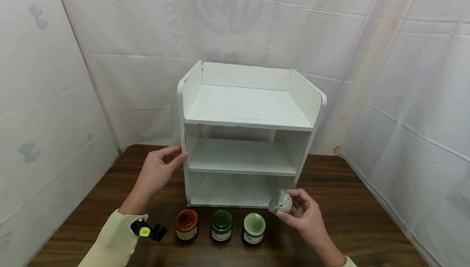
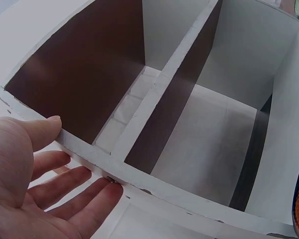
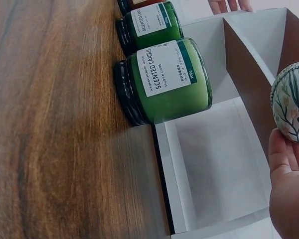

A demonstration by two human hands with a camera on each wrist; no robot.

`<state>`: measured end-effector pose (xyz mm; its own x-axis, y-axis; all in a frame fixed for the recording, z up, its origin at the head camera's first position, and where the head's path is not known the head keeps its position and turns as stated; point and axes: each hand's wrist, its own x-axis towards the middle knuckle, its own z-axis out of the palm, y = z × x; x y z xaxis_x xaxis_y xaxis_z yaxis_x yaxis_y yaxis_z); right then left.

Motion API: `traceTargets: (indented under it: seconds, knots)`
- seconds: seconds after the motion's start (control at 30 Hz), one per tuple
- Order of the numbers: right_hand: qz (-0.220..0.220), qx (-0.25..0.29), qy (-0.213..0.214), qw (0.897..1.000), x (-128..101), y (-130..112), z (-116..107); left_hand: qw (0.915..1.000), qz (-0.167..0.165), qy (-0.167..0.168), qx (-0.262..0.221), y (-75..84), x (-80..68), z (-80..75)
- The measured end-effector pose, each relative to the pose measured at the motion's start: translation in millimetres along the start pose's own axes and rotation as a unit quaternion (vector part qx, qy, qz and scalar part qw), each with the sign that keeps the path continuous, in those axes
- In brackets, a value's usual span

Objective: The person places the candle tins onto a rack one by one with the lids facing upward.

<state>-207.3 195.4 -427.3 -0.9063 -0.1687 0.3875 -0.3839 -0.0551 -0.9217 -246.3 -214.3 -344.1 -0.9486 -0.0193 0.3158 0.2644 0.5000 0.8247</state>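
- The right hand (image 1: 306, 216) is at about 4 o'clock in the head view. Its fingers and thumb are curled around a small round tin (image 1: 280, 201) with a leaf pattern, and it holds the tin above the bench, just in front of the lower right corner of the shelf unit.
- In the right wrist view the tin (image 3: 291, 102) rests on the fingertips (image 3: 284, 154), with the open bottom compartment of the shelf behind it.
- The left hand (image 1: 158, 173) is at about 9 o'clock. Its fingers are straight and relaxed, and they touch the left side wall of the white shelf unit (image 1: 249, 108) at the height of the middle shelf. It grasps nothing.
- In the left wrist view the left hand's fingers (image 2: 74, 191) lie flat against the front edge of that wall, and the thumb lies on the other side of the edge.
- The shelf unit stands at the center of the bench (image 1: 367, 218), which is of dark brown wood. It has an open top tray, a middle shelf and a bottom compartment, and all three hold nothing.
- Three candle jars stand in a row at 6 o'clock, just in front of the shelf unit: a brown jar (image 1: 186, 224) on the left, a dark green jar (image 1: 222, 225) in the middle and a light green jar (image 1: 253, 228) on the right. The light green jar is near the tin but apart from it.
- A small black tag with a yellow sticker (image 1: 145, 231) sits on the left wrist, over a cream sleeve (image 1: 114, 242).
- White cloth (image 1: 55, 95) hangs around the bench at 9, 12 and 3 o'clock.
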Motion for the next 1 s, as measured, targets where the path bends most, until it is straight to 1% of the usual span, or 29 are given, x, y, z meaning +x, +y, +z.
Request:
traceTargets:
  seconds: [0.2,0.5,0.8,1.0]
  knots:
    - [-0.009,0.016,-0.005,1.000,0.8,1.5,1.0,1.0000,0.000,0.000,0.001,0.0,0.2,0.5]
    - [-0.025,0.043,-0.024,0.998,4.0,4.3,3.7,1.0000,-0.004,0.001,0.006,0.7,-0.3,-0.5]
    - [-0.013,0.055,-0.028,0.998,6.0,5.5,4.4,1.0000,-0.005,0.001,0.006,2.5,-1.3,-1.3]
    - [-0.025,0.066,-0.031,0.997,6.3,5.2,4.7,1.0000,-0.001,0.002,0.005,3.2,-1.0,-0.2]
